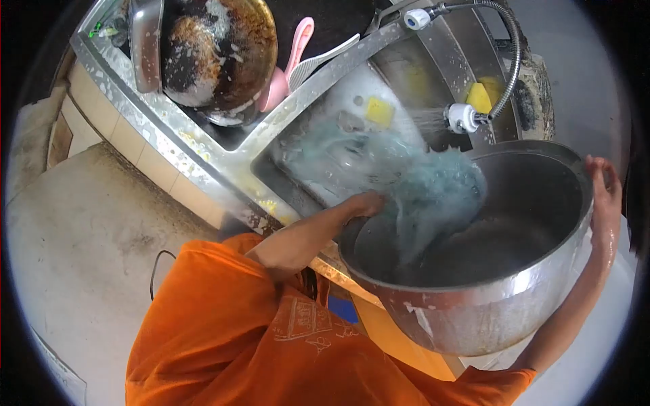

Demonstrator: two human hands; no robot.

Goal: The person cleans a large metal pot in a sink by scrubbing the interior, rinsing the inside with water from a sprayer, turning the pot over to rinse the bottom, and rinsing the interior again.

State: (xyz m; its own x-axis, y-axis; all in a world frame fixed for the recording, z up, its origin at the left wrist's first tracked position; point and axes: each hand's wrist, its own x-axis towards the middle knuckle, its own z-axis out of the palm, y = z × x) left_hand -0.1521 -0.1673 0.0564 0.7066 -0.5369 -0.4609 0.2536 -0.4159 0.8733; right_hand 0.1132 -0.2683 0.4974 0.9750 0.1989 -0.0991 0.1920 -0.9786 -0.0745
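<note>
A large metal pot (pixel 467 311) is tilted over the edge of the sink (pixel 271 159), and cloudy bluish water (pixel 433 189) spills from its mouth into the basin. My right hand (pixel 604 186) holds the pot's far right rim, fingers over the edge. At the left side of the rim is my left hand (pixel 365 204), its fingers mostly hidden by the pot and water. A white faucet head (pixel 462 118) sprays water to the left, above the basin. One yellow sponge (pixel 380 111) lies in the wet basin.
Left of the basin, a scorched, soapy pan (pixel 217 54) stands beside a metal tray (pixel 145 47), a pink ladle (pixel 274 91) and a pale slotted utensil (pixel 318 61). A yellow piece (pixel 479 98) sits behind the faucet head, under its curved hose (pixel 516 54).
</note>
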